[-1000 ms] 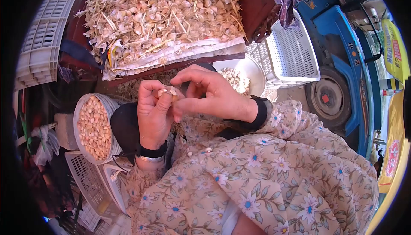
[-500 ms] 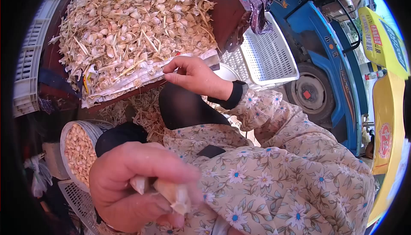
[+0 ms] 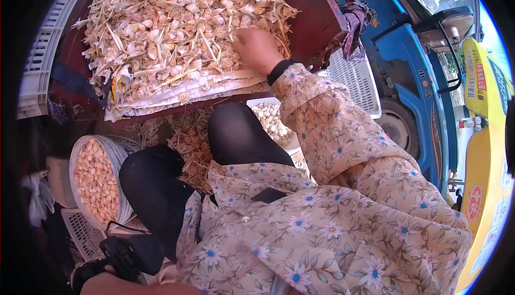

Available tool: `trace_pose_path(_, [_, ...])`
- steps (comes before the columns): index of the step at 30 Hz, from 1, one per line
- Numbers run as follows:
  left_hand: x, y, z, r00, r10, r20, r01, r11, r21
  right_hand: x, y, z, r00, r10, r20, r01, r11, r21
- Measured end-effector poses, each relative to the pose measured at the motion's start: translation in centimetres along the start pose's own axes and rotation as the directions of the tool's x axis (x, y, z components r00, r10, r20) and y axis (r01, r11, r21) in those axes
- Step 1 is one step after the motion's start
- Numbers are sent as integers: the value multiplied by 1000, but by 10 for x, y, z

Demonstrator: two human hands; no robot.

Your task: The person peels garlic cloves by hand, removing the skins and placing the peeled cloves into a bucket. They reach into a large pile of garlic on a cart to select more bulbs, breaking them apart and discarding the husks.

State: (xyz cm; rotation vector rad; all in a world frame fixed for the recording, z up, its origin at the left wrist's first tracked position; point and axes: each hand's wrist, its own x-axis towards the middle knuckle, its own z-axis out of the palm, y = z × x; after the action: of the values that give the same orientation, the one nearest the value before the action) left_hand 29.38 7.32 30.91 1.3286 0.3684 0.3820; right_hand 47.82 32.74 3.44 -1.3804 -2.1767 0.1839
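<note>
My right hand [image 3: 258,51] is at the right part of a heap of garlic cloves [image 3: 177,32], mixed with dry skins and stalks. Its fingers curl down against the heap, and whatever they hold is hidden. At the bottom edge, a strip of bare skin that seems to be my left hand [image 3: 129,286] shows; its fingers are out of sight. Near it lies a black strapped object [image 3: 131,255] whose kind I cannot make out. A white bucket [image 3: 127,182] of peeled-looking cloves [image 3: 95,179] stands at the left, beside my knee.
A second container holds whitish cloves [image 3: 272,122] by my right knee. White plastic baskets [image 3: 360,83] stand behind it, near a blue vehicle [image 3: 399,53]. Another white crate [image 3: 45,61] borders the heap's left. Dry husks [image 3: 190,153] lie between my legs.
My right hand has moved up and right from the heap's front edge onto the garlic. My left hand, which held garlic cloves close to the camera, has dropped to the bottom edge.
</note>
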Motion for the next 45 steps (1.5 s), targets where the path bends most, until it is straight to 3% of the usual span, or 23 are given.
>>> trace_pose_path(4, [-5, -4, -6, 998, 43, 53, -49, 992, 119, 6, -3, 5, 995, 90, 50, -90, 996, -17])
trace_pose_path(6, [4, 10, -3, 998, 48, -48, -45, 998, 45, 8, -3, 1, 988, 139, 71, -143, 989, 45])
trace_pose_path(8, [5, 13, 4, 989, 45, -139, -47, 999, -8, 8, 1, 1, 995, 94, 23, -96, 991, 96])
trace_pose_path(10, [2, 9, 8, 984, 76, -160, -76, 997, 2, 2, -5, -9, 993, 115, 19, -116, 982, 147])
trace_pose_path(13, [-6, -2, 5, 984, 171, -59, -168, 985, 42, -3, -13, -23, 983, 182, -40, -164, 948, 272])
trace_pose_path(15, [-14, -21, 10, 975, 220, -33, -221, 974, -55, -8, -18, -19, 981, 164, -101, -115, 918, 379])
trace_pose_path(18, [-21, -44, 18, 949, 289, -122, -313, 901, -300, -8, -59, -42, 926, 189, 326, -366, 654, 661])
trace_pose_path(19, [-22, -51, 16, 942, 308, -135, -336, 872, -356, -6, -64, -37, 966, 64, 249, -195, 812, 550])
trace_pose_path(21, [-21, -65, -1, 930, 364, -41, -352, 857, -377, 1, -65, -12, 995, -91, 38, 66, 901, 430])
trace_pose_path(22, [-23, -68, 6, 903, 325, -283, -421, 805, -418, 5, -63, 3, 982, -182, -57, 190, 917, 350])
trace_pose_path(24, [-36, -78, 33, 691, 157, -706, -583, 699, -415, 15, -56, 23, 983, -181, -7, 178, 957, 228])
trace_pose_path(27, [-65, -96, 27, 537, 133, -833, -544, 810, -221, 23, -48, 32, 979, -196, 56, 189, 976, 109])
trace_pose_path(30, [-97, -120, 13, 239, 64, -969, -591, 801, -93, 26, -54, 18, 972, -72, 222, 70, 997, 17])
trace_pose_path(34, [-163, -169, -25, -123, -66, -990, -514, 858, 7, 23, -34, 25, 990, -118, 80, 96, 967, 235])
trace_pose_path(36, [-200, -197, -45, -264, -126, -956, -461, 887, 11, 22, -34, 19, 988, -118, 100, 94, 972, 216])
trace_pose_path(39, [-255, -249, -71, -407, -189, -893, -413, 911, -5, 14, -40, 11, 990, -72, 123, 40, 969, 243])
trace_pose_path(41, [-307, -289, -85, -398, -247, -883, -328, 938, -114, 11, -42, 3, 996, 23, 86, -52, 935, 351])
trace_pose_path(42, [-319, -299, -90, -512, -231, -827, -196, 969, -149, 10, -43, 0, 995, 73, 67, -94, 907, 409])
trace_pose_path(43, [-326, -304, -93, -610, -224, -760, -174, 974, -148, 8, -45, -15, 959, 158, 236, -271, 758, 593])
trace_pose_path(44, [-340, -309, -101, -627, -223, -746, -147, 975, -167, 4, -50, -36, 901, 196, 386, -427, 548, 719])
trace_pose_path(45, [-369, -329, -113, -626, -128, -769, 106, 963, -247, -3, -47, -49, 890, 180, 419, -448, 514, 731])
